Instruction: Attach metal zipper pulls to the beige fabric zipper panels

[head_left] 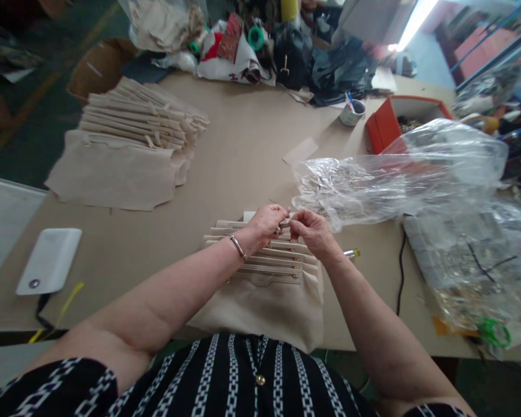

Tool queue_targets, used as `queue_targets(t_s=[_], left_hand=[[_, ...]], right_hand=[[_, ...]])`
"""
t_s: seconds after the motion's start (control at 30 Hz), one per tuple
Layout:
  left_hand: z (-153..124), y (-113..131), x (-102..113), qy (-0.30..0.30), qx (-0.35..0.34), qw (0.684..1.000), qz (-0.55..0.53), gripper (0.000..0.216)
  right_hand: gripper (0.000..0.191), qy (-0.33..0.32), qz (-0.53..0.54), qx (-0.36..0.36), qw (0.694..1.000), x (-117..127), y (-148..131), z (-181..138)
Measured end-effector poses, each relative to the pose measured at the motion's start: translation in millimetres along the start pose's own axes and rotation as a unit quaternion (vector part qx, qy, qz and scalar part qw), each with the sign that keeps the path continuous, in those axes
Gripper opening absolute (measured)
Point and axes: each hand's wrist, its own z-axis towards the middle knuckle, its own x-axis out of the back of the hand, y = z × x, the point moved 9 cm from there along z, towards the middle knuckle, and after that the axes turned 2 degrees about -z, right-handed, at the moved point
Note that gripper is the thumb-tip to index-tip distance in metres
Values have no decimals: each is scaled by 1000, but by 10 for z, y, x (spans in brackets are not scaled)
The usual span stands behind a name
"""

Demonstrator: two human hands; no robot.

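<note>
A brown paper-covered worktable (243,150) fills the workshop view, with clutter along its far edge. Just in front of the person lies a fanned stack of beige zippered panels (269,278), and a clear plastic bag (373,185) sits just to its right. The left hand (267,223) and right hand (312,231) meet over the stack's far end, fingertips pinched narrow on a zipper end (289,220). The work probably goes best with the tape held taut and the fan left undisturbed.

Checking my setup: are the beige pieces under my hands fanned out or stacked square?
Fanned out: the beige pieces overlap in steps, each zipper edge showing.
</note>
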Motion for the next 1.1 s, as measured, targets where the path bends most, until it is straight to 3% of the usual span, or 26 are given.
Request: queue_targets(t_s=[0.1, 0.2, 0.37, 0.6, 0.77, 1.1], left_hand=[[53, 5, 38, 0, 0, 1000, 13, 26], [30, -4, 13, -39, 12, 999, 33, 22], [-8, -9, -77, -91, 4, 986, 141, 15], [240, 12, -104, -73, -43, 941, 328, 20], [349, -9, -208, -77, -59, 891, 443, 23], [492, -120, -273, -105, -68, 826, 550, 19]], right_hand=[[21, 40, 3, 10, 999, 175, -11, 20], [23, 64, 1, -11, 998, 319, 98, 52], [26, 68, -14, -37, 997, 348, 295, 143], [13, 42, -200, -41, 978, 419, 532, 202], [17, 54, -313, -58, 946, 502, 727, 200], [25, 23, -449, -49, 892, 418, 797, 220]])
